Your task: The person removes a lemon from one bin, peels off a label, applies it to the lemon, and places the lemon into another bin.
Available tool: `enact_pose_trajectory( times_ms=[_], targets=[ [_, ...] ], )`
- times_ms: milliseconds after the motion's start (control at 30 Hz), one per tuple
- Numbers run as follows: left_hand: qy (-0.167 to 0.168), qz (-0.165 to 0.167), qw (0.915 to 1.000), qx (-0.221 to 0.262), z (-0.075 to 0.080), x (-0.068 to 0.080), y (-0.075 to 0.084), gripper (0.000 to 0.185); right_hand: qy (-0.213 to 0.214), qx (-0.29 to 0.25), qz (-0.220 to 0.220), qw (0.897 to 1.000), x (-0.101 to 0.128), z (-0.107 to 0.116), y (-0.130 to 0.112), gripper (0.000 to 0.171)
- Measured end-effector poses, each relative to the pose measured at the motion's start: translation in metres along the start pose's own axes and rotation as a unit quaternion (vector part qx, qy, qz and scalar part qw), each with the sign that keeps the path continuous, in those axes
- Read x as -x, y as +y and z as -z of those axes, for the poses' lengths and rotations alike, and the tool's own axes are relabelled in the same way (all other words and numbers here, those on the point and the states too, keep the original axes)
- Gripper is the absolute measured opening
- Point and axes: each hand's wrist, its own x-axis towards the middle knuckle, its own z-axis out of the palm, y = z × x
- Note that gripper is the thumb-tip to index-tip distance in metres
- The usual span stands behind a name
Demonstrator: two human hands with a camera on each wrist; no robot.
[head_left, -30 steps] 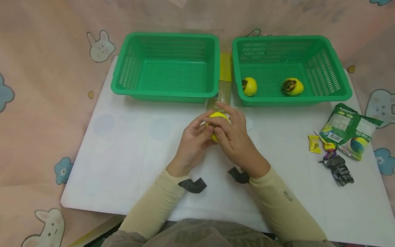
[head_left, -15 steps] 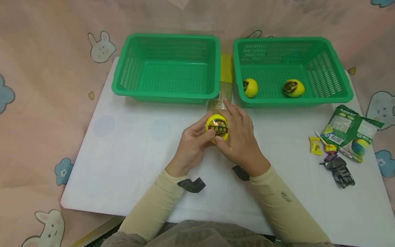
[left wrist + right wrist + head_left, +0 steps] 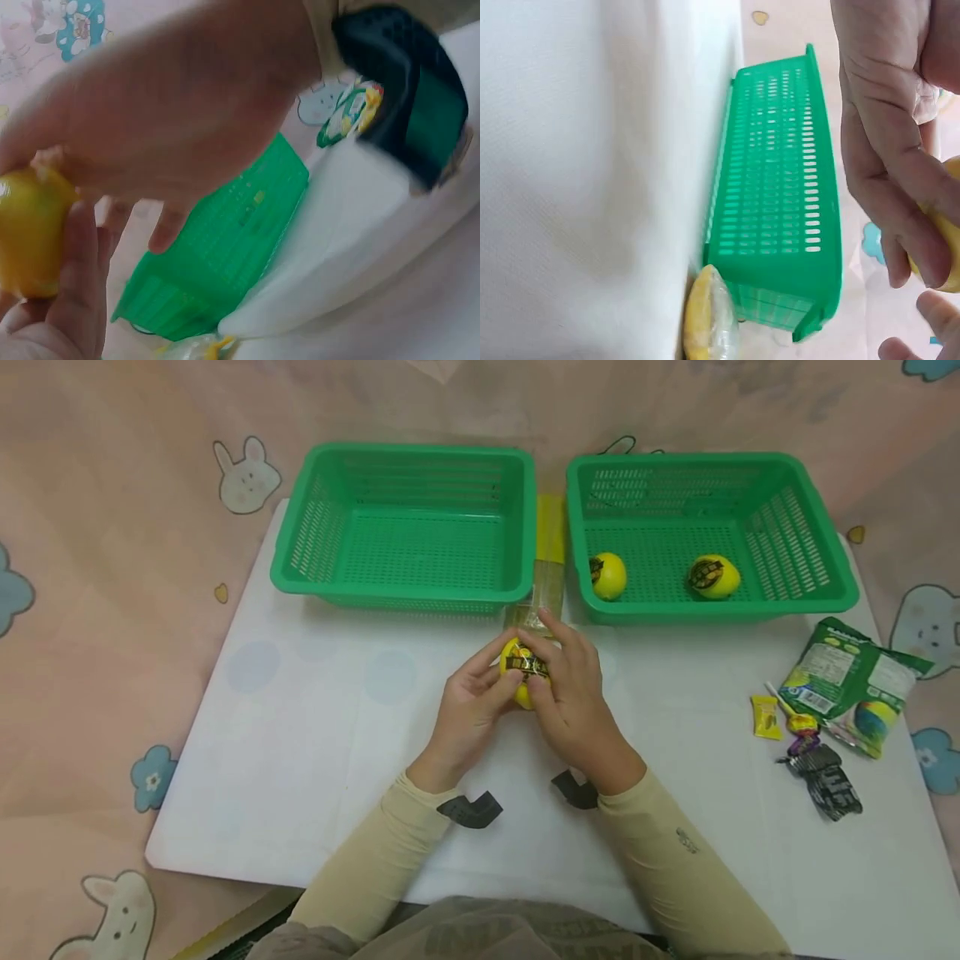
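While both hands [image 3: 525,697] grip it, the yellow ball [image 3: 525,670] (dark-labelled) hovers above the board [image 3: 315,735].

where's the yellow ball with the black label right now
In the head view the yellow ball is held between the left hand and right hand, mid-board, just in front of the gap between the two green baskets.

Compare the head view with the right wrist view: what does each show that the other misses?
Only the head view shows two yellow balls in the right-hand green plastic basket, the green snack bag and sweets on the white board. Only the right wrist view shows the left-hand green basket's slotted side wall close up. Both show the right hand and left hand holding a yellow ball.
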Motion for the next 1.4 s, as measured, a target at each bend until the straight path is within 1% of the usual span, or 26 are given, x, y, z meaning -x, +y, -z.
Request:
enact_pose_trajectory(
  times_ms=[67,133,233,300,333,367,400,467,533,600,633,700,767,833,900,933,1033,1100,1133,1167,1200,1233,1267,1300,1333,1400],
  targets=[
    [0.011,0.000,0.9999,-0.003,0.001,0.001,-0.002,0.057,-0.002,0.010,-0.019,1.000,-0.001,-0.004,0.000,0.056],
    [0.020,0.002,0.9998,-0.006,0.002,0.001,-0.003,0.057,-0.013,0.020,-0.040,0.999,-0.001,-0.006,0.000,0.063],
    [0.018,0.001,0.9998,-0.010,0.004,0.000,-0.002,0.059,-0.040,0.035,-0.077,0.996,0.000,-0.002,-0.001,0.084],
    [0.008,-0.005,0.9998,-0.018,0.006,-0.002,0.000,0.061,-0.054,0.042,-0.096,0.993,0.001,0.007,0.001,0.097],
    [0.003,-0.009,0.9997,-0.023,0.007,-0.003,0.001,0.063,-0.051,0.046,-0.104,0.992,0.002,0.014,0.004,0.099],
    [0.000,-0.013,0.9996,-0.025,0.007,-0.006,0.003,0.063,-0.041,0.053,-0.114,0.991,0.003,0.023,0.008,0.097],
    [-0.004,-0.015,0.9995,-0.029,0.007,-0.009,0.004,0.064,-0.024,0.063,-0.124,0.990,0.004,0.033,0.015,0.093],
    [-0.009,-0.018,0.9991,-0.037,0.007,-0.017,0.009,0.061,0.028,0.086,-0.151,0.984,0.007,0.055,0.032,0.078],
    [-0.012,-0.017,0.9988,-0.044,0.002,-0.029,0.016,0.058,0.082,0.113,-0.188,0.972,0.012,0.076,0.051,0.061],
    [-0.020,-0.015,0.9982,-0.054,-0.007,-0.044,0.023,0.055,0.111,0.131,-0.220,0.960,0.016,0.091,0.068,0.047],
    [-0.024,-0.015,0.9975,-0.064,-0.013,-0.053,0.027,0.053,0.119,0.133,-0.232,0.956,0.018,0.096,0.076,0.042],
    [-0.028,-0.011,0.9961,-0.083,-0.031,-0.074,0.033,0.050,0.122,0.136,-0.243,0.953,0.020,0.101,0.087,0.036],
    [-0.035,0.004,0.9944,-0.100,-0.051,-0.096,0.035,0.046,0.130,0.135,-0.236,0.954,0.020,0.102,0.094,0.032],
    [-0.038,0.025,0.9910,-0.126,-0.072,-0.119,0.034,0.043,0.142,0.136,-0.228,0.954,0.019,0.100,0.098,0.030],
    [-0.038,0.052,0.9851,-0.160,-0.090,-0.142,0.030,0.042,0.151,0.137,-0.220,0.954,0.016,0.099,0.100,0.028],
    [-0.040,0.065,0.9804,-0.182,-0.097,-0.153,0.026,0.042,0.153,0.137,-0.219,0.954,0.014,0.098,0.100,0.028],
    [-0.044,0.096,0.9573,-0.269,-0.111,-0.178,0.014,0.043,0.145,0.129,-0.232,0.953,0.009,0.096,0.098,0.027],
    [-0.049,0.122,0.9401,-0.314,-0.116,-0.188,0.008,0.048,0.135,0.124,-0.240,0.953,0.006,0.095,0.097,0.028],
    [-0.051,0.136,0.9339,-0.327,-0.117,-0.190,0.006,0.052,0.130,0.123,-0.243,0.953,0.005,0.094,0.098,0.028],
    [-0.053,0.150,0.9296,-0.333,-0.117,-0.190,0.005,0.057,0.126,0.122,-0.245,0.954,0.005,0.093,0.098,0.029],
    [-0.054,0.160,0.9279,-0.332,-0.117,-0.190,0.004,0.061,0.123,0.120,-0.243,0.954,0.004,0.092,0.098,0.029],
    [-0.051,0.168,0.9280,-0.329,-0.116,-0.189,0.004,0.065,0.120,0.120,-0.243,0.955,0.004,0.091,0.099,0.029],
    [-0.050,0.170,0.9315,-0.318,-0.113,-0.187,0.004,0.068,0.118,0.119,-0.243,0.956,0.004,0.090,0.099,0.030],
    [-0.047,0.168,0.9373,-0.302,-0.110,-0.184,0.005,0.070,0.115,0.117,-0.243,0.956,0.004,0.090,0.100,0.030],
    [-0.047,0.160,0.9451,-0.281,-0.106,-0.180,0.005,0.070,0.114,0.115,-0.243,0.957,0.005,0.090,0.100,0.030],
    [-0.045,0.127,0.9628,-0.234,-0.095,-0.168,0.006,0.067,0.110,0.112,-0.240,0.958,0.006,0.090,0.101,0.031]
  ],
)
